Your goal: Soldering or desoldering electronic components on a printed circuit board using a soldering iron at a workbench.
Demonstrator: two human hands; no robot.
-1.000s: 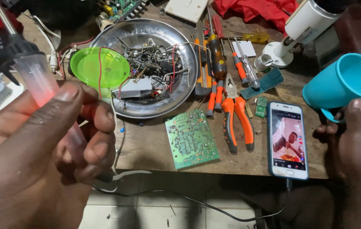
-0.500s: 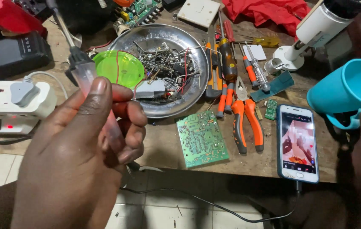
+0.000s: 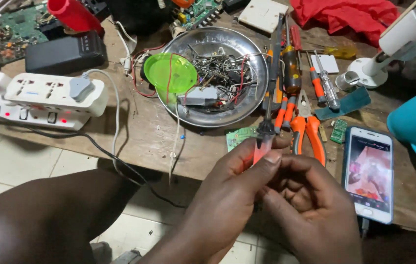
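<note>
Now my left hand (image 3: 239, 195) and right hand (image 3: 310, 200) both pinch the screwdriver (image 3: 270, 98) below the metal bowl (image 3: 216, 73); next needs steadier aim.

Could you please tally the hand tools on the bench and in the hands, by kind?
Pliers: 1, orange handles
Screwdrivers lying beside the metal dish: 3
Screwdriver held in both hands, left hand, right hand: 1
Total: 5
</note>
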